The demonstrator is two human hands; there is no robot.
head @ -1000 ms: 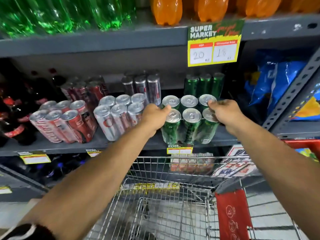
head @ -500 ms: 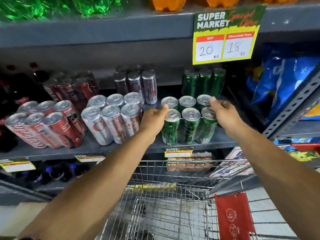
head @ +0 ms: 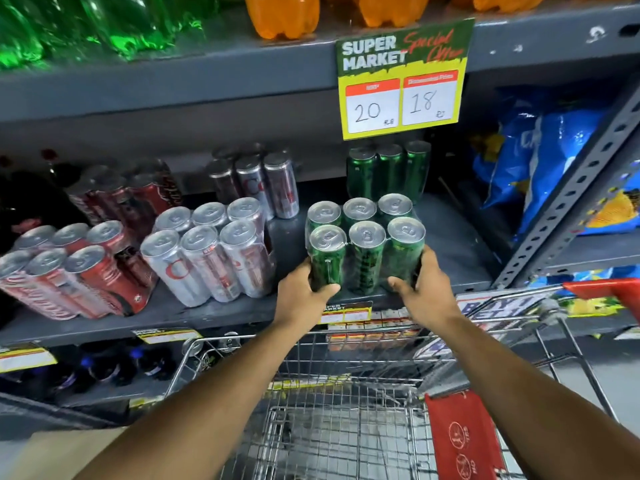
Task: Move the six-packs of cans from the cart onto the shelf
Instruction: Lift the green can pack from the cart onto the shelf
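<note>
Grey metal shelf [head: 221,308], middle tier: painted steel deck with paper price labels clipped along its front lip.

Shrink-wrapped six-pack of green cans [head: 363,244]: stands upright at the front edge of the deck. Left hand [head: 301,299] presses the pack's left lower corner, right hand [head: 427,294] the right lower corner; both hands are clamped on it from opposite sides.

Second green can pack [head: 389,169]: upright at the back of the same deck, behind the held pack and apart from it.

Silver can six-pack [head: 207,251]: just left of the held pack; another silver pack [head: 256,181] behind it.

Red can six-pack [head: 65,271]: further left; more red cans behind, dim.

Yellow and green paper price sign [head: 403,77]: hangs from the upper shelf edge, reading "SUPER MARKET", "20" and "18".

Upper tier: green plastic bottles [head: 104,22] left, orange plastic bottles [head: 284,15] right.

Blue snack bags [head: 540,161]: neighbouring bay on the right, beyond a perforated grey upright.

Wire shopping cart [head: 346,427]: chrome mesh basket below the arms against the shelf, with a red flap and red handle end.
</note>
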